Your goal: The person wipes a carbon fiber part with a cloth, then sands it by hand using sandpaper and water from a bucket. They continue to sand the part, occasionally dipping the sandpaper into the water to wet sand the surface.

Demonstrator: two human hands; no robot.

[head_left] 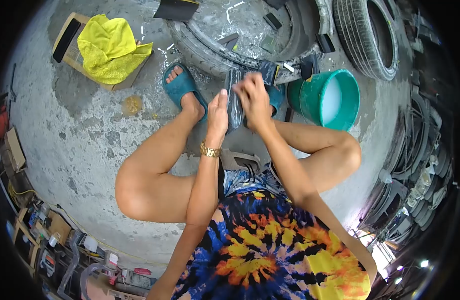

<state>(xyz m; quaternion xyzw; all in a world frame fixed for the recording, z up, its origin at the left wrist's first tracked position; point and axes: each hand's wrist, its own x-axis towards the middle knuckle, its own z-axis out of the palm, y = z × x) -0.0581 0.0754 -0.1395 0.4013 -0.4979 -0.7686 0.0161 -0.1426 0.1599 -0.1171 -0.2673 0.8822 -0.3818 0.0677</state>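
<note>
A dark, glossy, narrow panel (235, 105) with a wet sheen stands lengthwise between my hands, above the floor. My left hand (218, 116) grips its left side, thumb pointing up along the edge. On the other side, my right hand (256, 102) is curled with fingers drawn together right at the panel's upper part; they are slightly blurred, and I cannot tell what they hold. Just beyond my hands lies a tire (205, 55) on its side, wet and streaked with whitish liquid. A small dark piece with a yellow edge (269, 72) rests on its near rim.
A green bucket (349, 100) with milky liquid stands at the right, near my knee. Several dark pieces, one a dark block (273, 21), lie in and on the tire. Another tire (362, 37) is behind. A yellow cloth (107, 50) covers a box at the left.
</note>
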